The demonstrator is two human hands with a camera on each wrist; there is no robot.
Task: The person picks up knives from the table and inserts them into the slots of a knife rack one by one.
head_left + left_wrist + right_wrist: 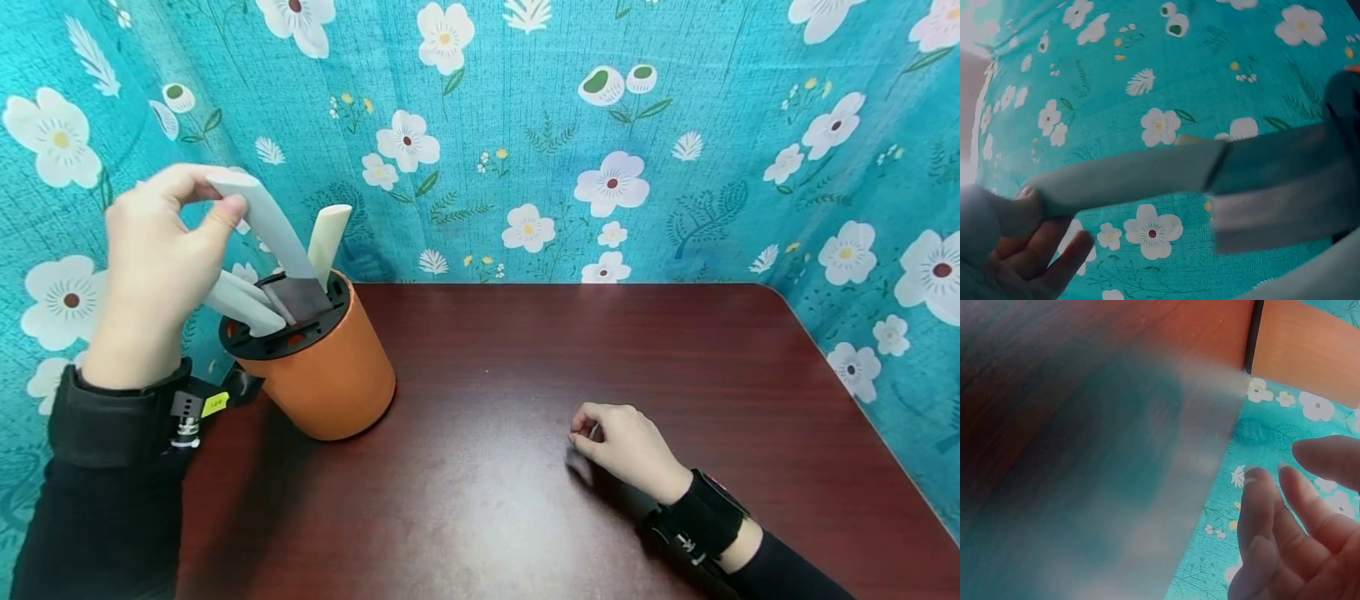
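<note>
Resting loosely curled and empty, right hand (626, 446) idles while left hand (161, 258) pinches a cream-handled knife (266, 229) in the orange round knife block (322, 375); a skewed pull might tip it.

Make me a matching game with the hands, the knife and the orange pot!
Things:
1. left hand
2. right hand
3. knife holder
4. knife blade

States:
A. orange, standing on the table
B. dark, partly down in a slot
C. pinching a white knife handle
D. resting on the table, holding nothing

Pairs: 1-C, 2-D, 3-A, 4-B
</note>
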